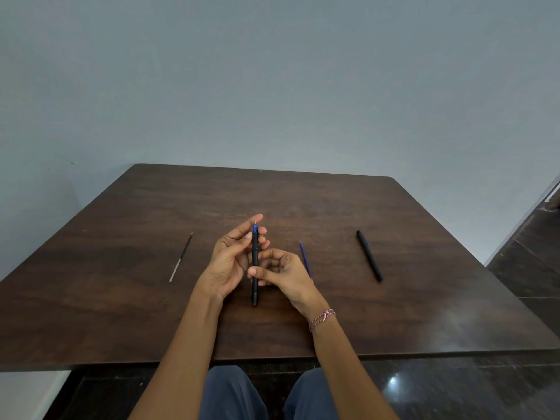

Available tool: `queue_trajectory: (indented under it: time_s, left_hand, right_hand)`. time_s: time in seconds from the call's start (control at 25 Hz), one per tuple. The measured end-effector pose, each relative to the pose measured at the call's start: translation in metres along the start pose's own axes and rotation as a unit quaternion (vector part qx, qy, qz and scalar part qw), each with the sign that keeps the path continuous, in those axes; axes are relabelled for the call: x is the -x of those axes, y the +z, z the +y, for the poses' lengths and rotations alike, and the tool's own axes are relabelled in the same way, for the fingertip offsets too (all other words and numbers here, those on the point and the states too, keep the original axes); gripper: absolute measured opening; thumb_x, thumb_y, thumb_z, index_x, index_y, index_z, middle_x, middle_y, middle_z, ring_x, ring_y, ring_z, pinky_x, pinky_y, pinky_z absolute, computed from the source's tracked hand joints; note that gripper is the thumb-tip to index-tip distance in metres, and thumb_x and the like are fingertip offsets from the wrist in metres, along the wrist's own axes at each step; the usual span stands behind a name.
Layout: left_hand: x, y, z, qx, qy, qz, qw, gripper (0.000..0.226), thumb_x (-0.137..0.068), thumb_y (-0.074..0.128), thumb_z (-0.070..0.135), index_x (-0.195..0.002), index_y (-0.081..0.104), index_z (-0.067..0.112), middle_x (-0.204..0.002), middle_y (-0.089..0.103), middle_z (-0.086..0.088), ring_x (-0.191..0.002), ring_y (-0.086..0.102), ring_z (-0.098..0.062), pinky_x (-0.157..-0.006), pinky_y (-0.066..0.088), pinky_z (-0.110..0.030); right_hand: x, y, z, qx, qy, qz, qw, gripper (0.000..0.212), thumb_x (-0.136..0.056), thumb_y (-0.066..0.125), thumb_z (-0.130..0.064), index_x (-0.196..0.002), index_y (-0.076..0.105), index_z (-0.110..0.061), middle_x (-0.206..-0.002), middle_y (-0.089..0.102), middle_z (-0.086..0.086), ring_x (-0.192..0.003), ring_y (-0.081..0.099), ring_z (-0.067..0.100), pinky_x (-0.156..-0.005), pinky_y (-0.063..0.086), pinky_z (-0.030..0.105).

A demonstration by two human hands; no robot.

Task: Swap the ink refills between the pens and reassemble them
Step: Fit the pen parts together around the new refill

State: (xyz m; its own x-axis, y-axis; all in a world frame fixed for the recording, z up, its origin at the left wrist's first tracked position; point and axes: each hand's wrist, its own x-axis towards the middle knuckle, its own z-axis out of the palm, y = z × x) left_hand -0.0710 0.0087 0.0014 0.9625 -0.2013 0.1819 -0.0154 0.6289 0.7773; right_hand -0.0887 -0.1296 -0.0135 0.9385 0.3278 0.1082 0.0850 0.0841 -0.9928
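A black pen (255, 262) with a blue tip stands nearly upright above the middle of the dark wooden table (151, 313), tip pointing away from me. My left hand (230, 259) holds its upper part between thumb and fingers. My right hand (283, 274) grips its lower barrel. A thin black refill (181, 257) with a clear end lies on the table to the left. A blue refill (305, 258) lies just right of my right hand, partly hidden by it. A second black pen (369, 255) lies further right.
A grey wall (272, 86) rises behind the table's far edge. Dark floor (530, 262) shows at the right. My knees (236, 395) are below the table's near edge. A braided bracelet (321, 319) is on my right wrist.
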Motion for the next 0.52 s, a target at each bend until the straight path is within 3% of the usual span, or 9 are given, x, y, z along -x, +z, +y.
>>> queue_trajectory:
  time_s: [0.16, 0.28, 0.4, 0.52]
  left_hand:
    - [-0.0026, -0.0044, -0.002, -0.033, 0.008, 0.022, 0.999, 0.06, -0.046, 0.091, 0.028, -0.102, 0.072, 0.019, -0.078, 0.067, 0.006, -0.075, 0.067, -0.01, -0.078, 0.057, -0.024]
    - [-0.0032, -0.0045, -0.0028, -0.042, -0.004, 0.02, 0.999, 0.064, -0.049, 0.09, 0.035, -0.108, 0.07, 0.017, -0.076, 0.065, 0.006, -0.078, 0.067, -0.012, -0.081, 0.056, -0.025]
    - [-0.002, -0.003, -0.0016, -0.003, -0.025, 0.015, 1.0, 0.041, -0.083, 0.058, 0.033, -0.116, 0.063, 0.008, -0.103, 0.069, -0.006, -0.097, 0.066, -0.017, -0.087, 0.055, -0.027]
    - [-0.001, -0.0008, -0.0017, -0.003, -0.048, 0.018, 0.999, 0.04, -0.09, 0.033, 0.015, -0.116, 0.06, 0.002, -0.117, 0.066, -0.014, -0.112, 0.062, -0.023, -0.09, 0.054, -0.027]
  right_hand:
    - [0.0014, 0.0012, -0.0011, 0.017, -0.003, -0.008, 1.0, 0.024, -0.078, 0.072, -0.001, -0.095, 0.064, -0.015, -0.066, 0.069, -0.005, -0.066, 0.066, 0.004, -0.061, 0.052, 0.016]
    - [0.0016, 0.0016, -0.001, 0.028, -0.009, -0.011, 1.0, 0.024, -0.077, 0.072, -0.001, -0.094, 0.065, -0.016, -0.064, 0.069, -0.005, -0.064, 0.065, 0.003, -0.06, 0.051, 0.015]
    - [0.0002, 0.0008, 0.0005, 0.026, -0.015, -0.006, 1.0, 0.024, -0.076, 0.074, -0.002, -0.096, 0.066, -0.015, -0.069, 0.069, -0.004, -0.068, 0.066, 0.006, -0.06, 0.052, 0.016]
    - [-0.0002, 0.0005, 0.001, 0.025, -0.013, 0.0, 1.0, 0.025, -0.077, 0.074, -0.003, -0.099, 0.066, -0.009, -0.075, 0.068, 0.0, -0.069, 0.065, 0.007, -0.061, 0.052, 0.017]
